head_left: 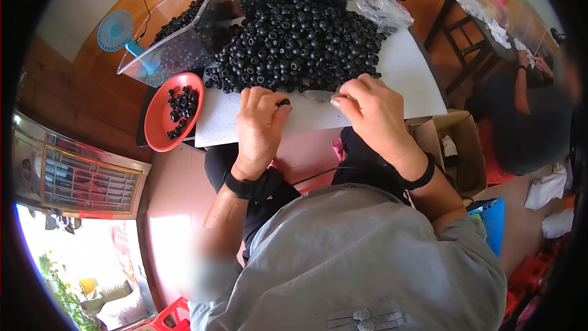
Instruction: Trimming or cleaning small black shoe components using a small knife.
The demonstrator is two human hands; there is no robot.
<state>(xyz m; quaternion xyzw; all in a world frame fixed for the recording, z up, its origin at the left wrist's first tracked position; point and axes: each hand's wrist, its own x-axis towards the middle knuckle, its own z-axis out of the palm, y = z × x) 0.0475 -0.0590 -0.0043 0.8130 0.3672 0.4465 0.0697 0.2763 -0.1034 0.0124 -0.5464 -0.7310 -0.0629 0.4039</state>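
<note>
The left hand [258, 124] rests on a white board [404, 79], fingers curled together, and pinches a small black ring [283, 103] between thumb and fingertips. Just to the right of those fingertips lies a thin grey blade [318, 94] — the right hand [372, 116] holds its other end, thumb and forefinger pressed on it, the other fingers folded under. The blade's tip is close beside the ring; whether they touch I cannot tell.

Just beyond both sets of fingers a big pile [300, 43] of the same black rings covers the far part of the board and runs back into a clear plastic bin [184, 49]. The nearest rings of the pile lie just past the knuckles of both hands.

To the left of the left fingers, off the board's edge, sits a red dish [156, 125] with a few rings in it. Beyond it stands a small blue fan [116, 32]. Right of the right hand, lower down, is an open cardboard box [462, 147]. Both wrists wear black bands.
</note>
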